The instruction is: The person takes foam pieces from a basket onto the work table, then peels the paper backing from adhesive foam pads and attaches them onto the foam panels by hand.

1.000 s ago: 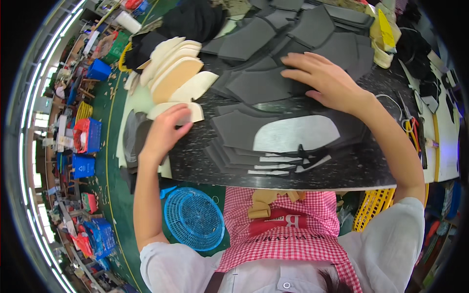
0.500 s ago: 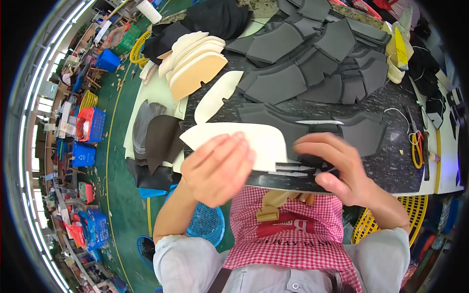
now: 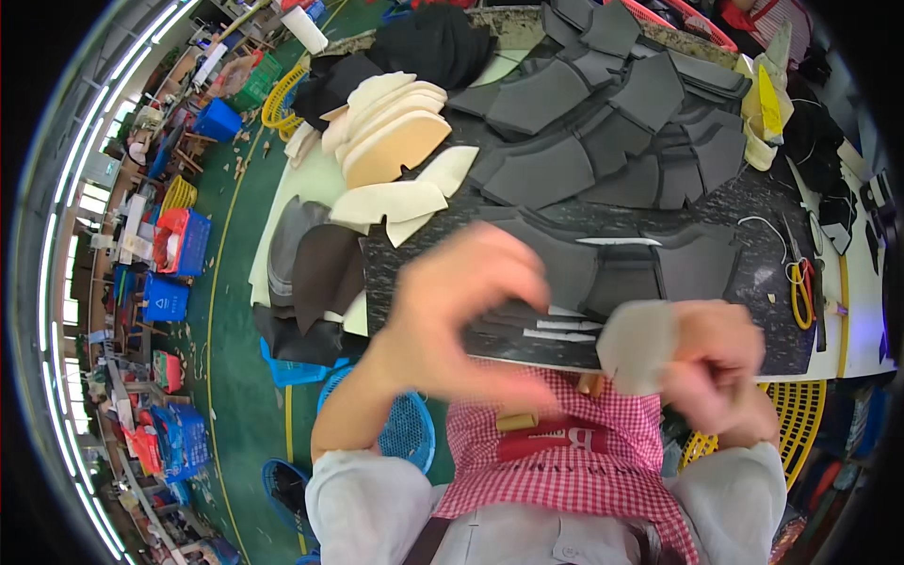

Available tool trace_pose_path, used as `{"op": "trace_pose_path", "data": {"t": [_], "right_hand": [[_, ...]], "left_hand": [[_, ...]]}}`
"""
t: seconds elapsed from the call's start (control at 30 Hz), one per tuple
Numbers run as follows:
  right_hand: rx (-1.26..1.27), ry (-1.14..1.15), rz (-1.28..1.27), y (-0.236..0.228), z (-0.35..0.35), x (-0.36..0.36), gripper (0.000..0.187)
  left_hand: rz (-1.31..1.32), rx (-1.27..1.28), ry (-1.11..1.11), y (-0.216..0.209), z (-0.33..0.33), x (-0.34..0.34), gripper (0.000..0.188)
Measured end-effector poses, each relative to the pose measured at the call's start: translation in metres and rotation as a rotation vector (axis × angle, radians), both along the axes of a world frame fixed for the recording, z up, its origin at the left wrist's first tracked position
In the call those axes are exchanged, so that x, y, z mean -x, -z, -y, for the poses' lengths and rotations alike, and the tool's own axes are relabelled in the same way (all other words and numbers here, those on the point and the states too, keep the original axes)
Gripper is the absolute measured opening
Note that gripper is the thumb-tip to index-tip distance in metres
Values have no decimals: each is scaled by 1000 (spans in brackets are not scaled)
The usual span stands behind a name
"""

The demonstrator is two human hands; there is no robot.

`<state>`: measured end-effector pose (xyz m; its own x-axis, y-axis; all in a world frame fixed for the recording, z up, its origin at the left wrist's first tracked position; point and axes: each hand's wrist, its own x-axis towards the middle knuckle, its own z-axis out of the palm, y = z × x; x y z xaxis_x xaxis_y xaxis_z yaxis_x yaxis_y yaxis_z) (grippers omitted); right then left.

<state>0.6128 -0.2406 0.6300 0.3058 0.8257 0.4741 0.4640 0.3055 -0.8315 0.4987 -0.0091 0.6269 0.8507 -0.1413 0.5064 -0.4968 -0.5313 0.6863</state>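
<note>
Many dark pieces (image 3: pixel 541 176) on speckled tabletop (image 3: pixel 782 347); green floor (image 3: pixel 237 292); left hand (image 3: pixel 447 297) open, right hand (image 3: pixel 713 358) gripping pale piece (image 3: pixel 634 348)

The table (image 3: pixel 767 207) has a smooth, glossy black top, like polished stone. From its centre to its far edge, dark grey panels (image 3: pixel 541 94) look matt and foam-like. Toward the far left corner, the cream pieces (image 3: pixel 395 151) are smooth and matt, near a dull black cloth pile (image 3: pixel 433 47). At the left edge, the dark brown piece (image 3: pixel 327 268) resembles smooth leather. Near the right edge, the scissors (image 3: pixel 799 268) pair metal blades with plastic-looking handles. The pale piece (image 3: pixel 633 350) in the right hand (image 3: pixel 714 363) looks smooth, though blurred.
</note>
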Motion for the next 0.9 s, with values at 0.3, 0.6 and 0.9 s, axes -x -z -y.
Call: {"op": "trace_pose_path", "data": {"t": [0.3, 0.6, 0.9], "right_hand": [[144, 20, 208, 96, 26, 34, 13], [385, -87, -391, 72, 59, 24, 33], [293, 433, 163, 58, 43, -35, 18]], "left_hand": [[-124, 1236, 290, 40, 23, -7, 14], [-178, 221, 164, 31, 54, 5, 61], [-580, 392, -219, 52, 46, -16, 51]]}}
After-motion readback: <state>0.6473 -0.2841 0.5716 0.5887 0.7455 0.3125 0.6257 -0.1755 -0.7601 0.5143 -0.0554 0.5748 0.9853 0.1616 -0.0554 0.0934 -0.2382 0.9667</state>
